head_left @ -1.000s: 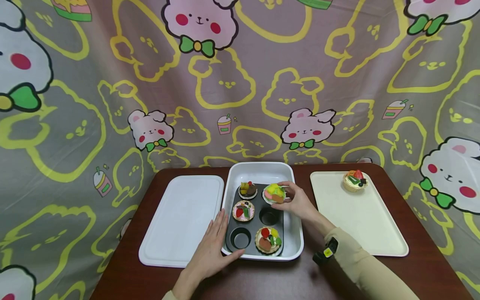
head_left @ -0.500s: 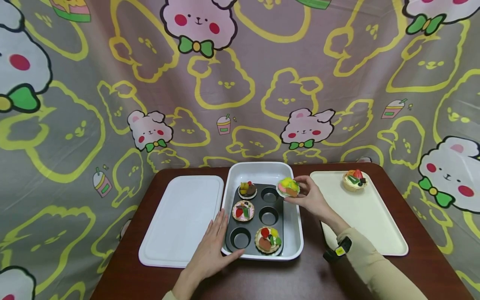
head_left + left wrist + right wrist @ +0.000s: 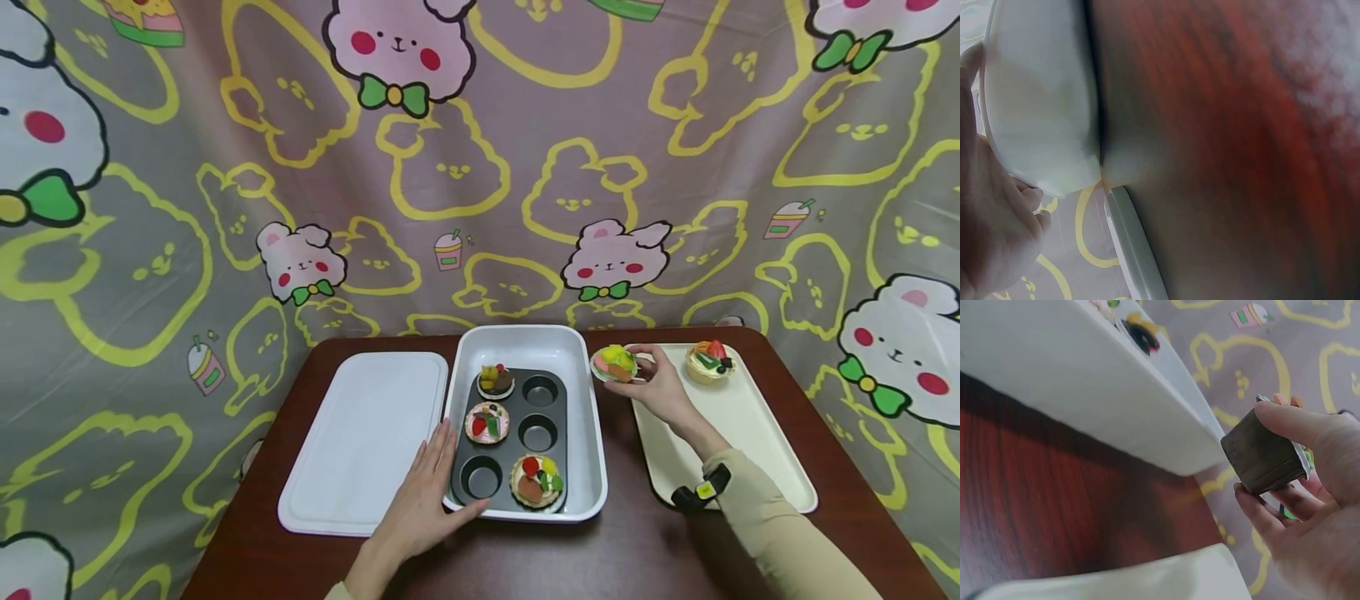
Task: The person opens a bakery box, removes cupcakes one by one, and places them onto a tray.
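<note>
My right hand (image 3: 662, 387) pinches a fruit tart (image 3: 614, 364) with yellow, pink and brown toppings, between the white bin and the cream tray (image 3: 738, 442). Its dark fluted cup (image 3: 1263, 453) shows in the right wrist view, thumb on one side and fingers beneath. My left hand (image 3: 426, 492) rests with straight fingers along the left rim of the white bin (image 3: 517, 336). Inside that bin lies a dark muffin pan (image 3: 517, 487). A chocolate tart (image 3: 496, 380), a pink tart (image 3: 487, 422) and a cream tart (image 3: 536, 481) sit in its cups; the other cups hold nothing.
Another fruit tart (image 3: 708, 362) stands at the far end of the cream tray. A flat white tray (image 3: 363, 442) lies left of the bin. Behind the dark wooden table (image 3: 547, 558) hangs a patterned curtain (image 3: 517, 167).
My right hand has lifted the yellow-topped tart from the pan's far right cup and carried it rightward, past the bin's rim. My left hand has stayed in place.
</note>
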`<state>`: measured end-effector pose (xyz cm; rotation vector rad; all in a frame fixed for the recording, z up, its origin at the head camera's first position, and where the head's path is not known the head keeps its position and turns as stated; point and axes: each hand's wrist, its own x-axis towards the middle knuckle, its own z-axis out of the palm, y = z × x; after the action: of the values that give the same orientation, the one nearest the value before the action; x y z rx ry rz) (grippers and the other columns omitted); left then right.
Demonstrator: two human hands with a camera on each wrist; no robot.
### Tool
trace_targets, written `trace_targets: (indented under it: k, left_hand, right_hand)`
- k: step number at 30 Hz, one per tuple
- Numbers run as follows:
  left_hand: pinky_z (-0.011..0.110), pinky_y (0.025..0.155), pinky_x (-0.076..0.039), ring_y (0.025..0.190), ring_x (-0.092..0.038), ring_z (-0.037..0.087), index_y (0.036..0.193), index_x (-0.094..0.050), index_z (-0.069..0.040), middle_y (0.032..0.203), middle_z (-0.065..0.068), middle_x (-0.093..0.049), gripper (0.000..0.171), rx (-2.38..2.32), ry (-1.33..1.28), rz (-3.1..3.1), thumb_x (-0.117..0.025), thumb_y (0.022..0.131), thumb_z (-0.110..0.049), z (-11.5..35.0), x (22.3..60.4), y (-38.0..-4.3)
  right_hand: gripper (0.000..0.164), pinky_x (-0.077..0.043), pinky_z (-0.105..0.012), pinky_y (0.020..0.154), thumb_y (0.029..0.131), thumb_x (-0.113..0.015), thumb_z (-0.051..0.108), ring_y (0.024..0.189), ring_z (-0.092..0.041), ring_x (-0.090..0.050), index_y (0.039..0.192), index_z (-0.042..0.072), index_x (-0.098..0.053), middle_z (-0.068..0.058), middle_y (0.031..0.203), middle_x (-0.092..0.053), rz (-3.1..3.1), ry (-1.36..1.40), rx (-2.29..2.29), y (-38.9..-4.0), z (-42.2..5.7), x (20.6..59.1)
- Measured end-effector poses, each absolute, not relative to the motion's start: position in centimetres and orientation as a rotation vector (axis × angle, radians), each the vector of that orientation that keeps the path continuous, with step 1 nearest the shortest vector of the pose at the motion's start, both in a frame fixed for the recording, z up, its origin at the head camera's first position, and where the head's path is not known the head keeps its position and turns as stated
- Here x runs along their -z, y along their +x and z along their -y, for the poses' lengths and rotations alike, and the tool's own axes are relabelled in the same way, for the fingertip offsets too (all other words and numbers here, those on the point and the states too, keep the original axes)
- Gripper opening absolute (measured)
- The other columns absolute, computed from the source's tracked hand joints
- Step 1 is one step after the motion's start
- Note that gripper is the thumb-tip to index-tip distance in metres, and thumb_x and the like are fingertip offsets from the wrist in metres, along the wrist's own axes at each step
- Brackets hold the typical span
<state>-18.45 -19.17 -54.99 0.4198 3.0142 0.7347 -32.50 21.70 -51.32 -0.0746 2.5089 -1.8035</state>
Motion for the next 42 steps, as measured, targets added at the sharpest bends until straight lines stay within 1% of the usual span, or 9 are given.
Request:
trace_targets:
  k: [3, 6, 9, 12, 20, 28, 36, 40, 42]
  left_hand:
    - [0.057, 0.14, -0.021, 0.174, -0.019, 0.031, 0.176, -0.024, -0.008, 0.187, 0.01, -0.013, 0.121, -0.731, 0.427, -3.013, -0.073, 0.089, -0.077, 19.1, 55.0, -18.4]
    - [0.057, 0.14, -0.021, 0.174, -0.019, 0.031, 0.175, -0.025, -0.008, 0.187, 0.01, -0.013, 0.121, -0.72, 0.425, -3.014, -0.072, 0.089, -0.078, 19.1, 55.0, -18.4]
    - [0.057, 0.14, -0.022, 0.174, -0.019, 0.031, 0.175, -0.025, -0.008, 0.187, 0.009, -0.013, 0.121, -0.717, 0.417, -3.016, -0.072, 0.089, -0.078, 19.1, 55.0, -18.4]
    - [0.057, 0.14, -0.022, 0.174, -0.019, 0.031, 0.176, -0.024, -0.009, 0.188, 0.009, -0.012, 0.121, -0.72, 0.408, -3.014, -0.072, 0.089, -0.079, 19.1, 55.0, -18.4]
    - [0.057, 0.141, -0.021, 0.174, -0.018, 0.03, 0.176, -0.024, -0.009, 0.188, 0.009, -0.012, 0.121, -0.715, 0.4, -3.01, -0.071, 0.089, -0.079, 19.1, 55.0, -18.4]
    - [0.057, 0.141, -0.021, 0.174, -0.019, 0.031, 0.176, -0.024, -0.01, 0.187, 0.009, -0.013, 0.121, -0.709, 0.399, -3.009, -0.07, 0.089, -0.081, 19.1, 55.0, -18.5]
    - [0.056, 0.141, -0.021, 0.174, -0.019, 0.03, 0.176, -0.025, -0.01, 0.187, 0.008, -0.013, 0.121, -0.71, 0.394, -3.007, -0.07, 0.089, -0.081, 19.0, 55.1, -18.5]
    - [0.056, 0.141, -0.021, 0.174, -0.018, 0.03, 0.176, -0.024, -0.01, 0.188, 0.008, -0.013, 0.121, -0.711, 0.391, -3.006, -0.07, 0.089, -0.08, 19.0, 55.1, -18.5]
    - [0.057, 0.141, -0.021, 0.174, -0.018, 0.03, 0.176, -0.024, -0.01, 0.188, 0.008, -0.013, 0.121, -0.714, 0.39, -3.006, -0.071, 0.089, -0.079, 19.0, 55.0, -18.5]
  right_hand:
    - [0.08, -0.057, -0.009, 0.084, 0.096, -0.085, 0.014, 0.131, -0.035, -0.068, 0.155, -0.003, -0.034, -0.037, 0.159, -0.054, -2.534, -0.052, 1.818, -32.9, -22.5, 51.6]
    - [0.079, -0.057, -0.009, 0.084, 0.096, -0.084, 0.011, 0.115, -0.014, -0.072, 0.154, -0.004, -0.033, -0.039, 0.157, -0.054, -2.538, -0.028, 1.837, -33.3, -23.3, 52.1]
    - [0.079, -0.057, -0.008, 0.083, 0.096, -0.084, 0.009, 0.099, 0.006, -0.066, 0.154, -0.005, -0.032, -0.039, 0.155, -0.054, -2.525, -0.004, 1.863, -33.8, -24.0, 52.7]
    - [0.079, -0.057, -0.008, 0.081, 0.096, -0.084, 0.009, 0.091, 0.015, -0.062, 0.154, -0.007, -0.031, -0.04, 0.153, -0.055, -2.531, 0.017, 1.878, -34.2, -24.5, 53.3]
    - [0.082, -0.053, -0.007, 0.078, 0.097, -0.084, 0.012, 0.091, 0.015, -0.058, 0.154, -0.008, -0.028, -0.039, 0.15, -0.057, -2.602, 0.081, 1.814, -34.9, -25.2, 53.9]
    - [0.081, -0.043, -0.002, 0.077, 0.096, -0.085, 0.012, 0.113, -0.018, -0.062, 0.153, -0.009, -0.03, -0.039, 0.146, -0.058, -2.703, 0.192, 1.727, -35.7, -25.4, 54.8]
    - [0.076, -0.049, -0.004, 0.073, 0.091, -0.086, 0.001, 0.082, 0.017, -0.054, 0.144, -0.012, -0.032, -0.042, 0.136, -0.061, -2.717, 0.155, 1.794, -36.1, -25.5, 56.3]
    - [0.075, -0.049, -0.002, 0.074, 0.091, -0.085, -0.001, 0.082, 0.02, -0.053, 0.144, -0.013, -0.032, -0.047, 0.141, -0.06, -2.718, 0.143, 1.792, -36.2, -25.6, 56.7]
    - [0.075, -0.048, -0.001, 0.075, 0.092, -0.085, -0.001, 0.089, 0.013, -0.061, 0.144, -0.013, -0.032, -0.047, 0.145, -0.058, -2.727, 0.145, 1.772, -36.2, -25.6, 56.8]
